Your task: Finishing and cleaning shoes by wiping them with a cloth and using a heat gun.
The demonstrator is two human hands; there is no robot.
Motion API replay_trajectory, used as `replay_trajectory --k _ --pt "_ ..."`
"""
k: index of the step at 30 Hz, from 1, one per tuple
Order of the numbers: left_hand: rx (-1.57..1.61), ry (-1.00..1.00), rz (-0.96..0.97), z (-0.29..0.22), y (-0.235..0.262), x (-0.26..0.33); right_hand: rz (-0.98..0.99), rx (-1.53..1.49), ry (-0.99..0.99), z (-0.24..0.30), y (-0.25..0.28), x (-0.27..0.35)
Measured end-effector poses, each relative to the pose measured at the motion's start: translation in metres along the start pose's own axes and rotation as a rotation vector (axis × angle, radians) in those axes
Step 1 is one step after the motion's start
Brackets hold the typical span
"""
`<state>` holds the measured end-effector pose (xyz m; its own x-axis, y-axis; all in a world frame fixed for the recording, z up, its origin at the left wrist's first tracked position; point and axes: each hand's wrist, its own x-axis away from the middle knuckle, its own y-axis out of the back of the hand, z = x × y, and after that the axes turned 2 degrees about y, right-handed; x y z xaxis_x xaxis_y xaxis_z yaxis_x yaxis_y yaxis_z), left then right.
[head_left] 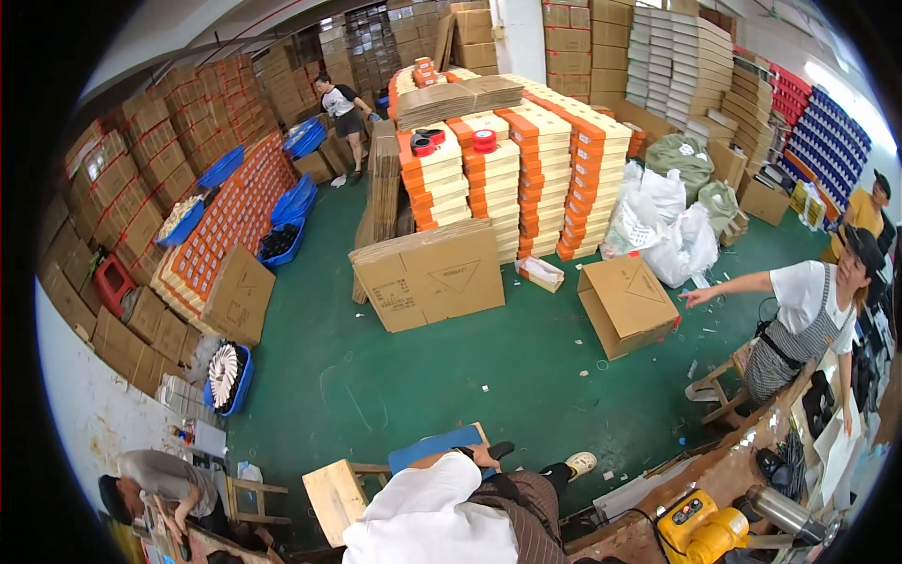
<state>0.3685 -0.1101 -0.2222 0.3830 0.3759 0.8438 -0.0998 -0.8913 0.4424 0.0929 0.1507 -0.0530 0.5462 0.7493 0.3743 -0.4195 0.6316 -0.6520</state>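
Past the white sleeve at the lower edge, my left hand point(484, 457) is bent round a small black shoe-like piece point(503, 449). Its fingers show only in part. Beneath that arm lies a blue stool top point(437, 446), with a pale wooden stool point(335, 500) to its left. A brown striped apron point(512, 517) covers my lap, and a light-coloured sneaker point(582, 463) is on my foot. My right hand does not show.
A workbench point(601, 543) at lower right bears a yellow machine point(700, 526) and a steel flask point(785, 514). A seated co-worker point(803, 320) stretches an arm over an open carton point(628, 305). Stacked shoe boxes point(545, 169) stand ahead. Another person point(174, 484) bends at lower left.
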Motion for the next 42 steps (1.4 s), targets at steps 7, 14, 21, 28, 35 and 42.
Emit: replay_trajectory --k 7,14,21,28,35,42 --pt "-0.053 0.042 0.091 0.028 0.014 0.037 0.020 -0.028 0.008 -0.018 -0.001 -0.009" --pt "-0.416 -0.121 -0.040 -0.059 0.060 0.025 -0.159 -0.175 0.204 -0.037 0.025 0.029" --pt "-0.308 -0.714 0.207 -0.269 0.033 0.104 -0.831 -0.555 0.789 -0.130 0.065 0.216" --pt "0.163 -0.803 1.126 -0.315 -0.112 0.159 -1.282 -0.177 0.830 -0.060 -0.018 0.230" --pt "0.012 -0.745 1.333 -0.323 -0.160 0.168 -1.294 0.197 0.790 -0.057 -0.041 0.279" --pt "-0.067 -0.643 1.290 -0.352 -0.166 0.166 -1.585 0.484 0.761 -0.021 -0.040 0.288"
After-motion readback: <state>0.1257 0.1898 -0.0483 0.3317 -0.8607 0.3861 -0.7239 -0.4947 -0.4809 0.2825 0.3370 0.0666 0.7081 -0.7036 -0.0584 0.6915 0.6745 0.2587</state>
